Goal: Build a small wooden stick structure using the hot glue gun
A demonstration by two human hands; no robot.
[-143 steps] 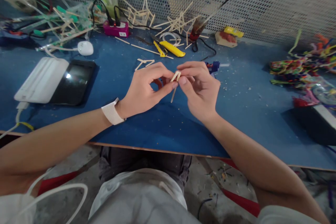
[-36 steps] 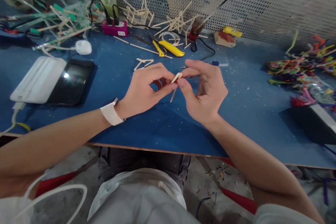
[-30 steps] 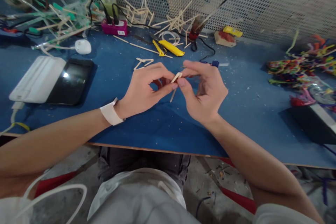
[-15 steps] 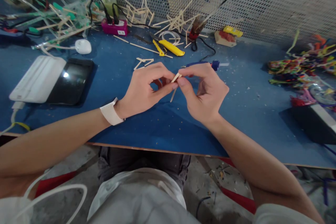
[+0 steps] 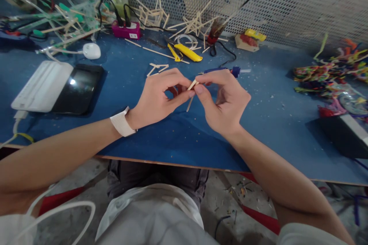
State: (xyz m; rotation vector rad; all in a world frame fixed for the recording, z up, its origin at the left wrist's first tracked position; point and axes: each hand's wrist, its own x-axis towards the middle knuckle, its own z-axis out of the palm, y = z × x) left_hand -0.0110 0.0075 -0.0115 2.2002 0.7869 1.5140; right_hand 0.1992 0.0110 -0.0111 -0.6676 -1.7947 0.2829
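Observation:
Between the fingertips of both hands is a short pale wooden stick, held over the blue table. My left hand, with a white band at the wrist, pinches it from the left. From the right, my right hand pinches its upper end between thumb and forefinger. A second thin stick slants down beneath the fingertips; whether it is joined to the first is hidden. Just behind the right hand lies a blue glue gun, partly covered. Several short sticks lie behind the left hand.
Yellow cutters and a yellow utility knife lie behind the hands. Stick frames stand along the perforated metal wall near a purple power adapter. A phone and white power bank lie left, coloured cords right.

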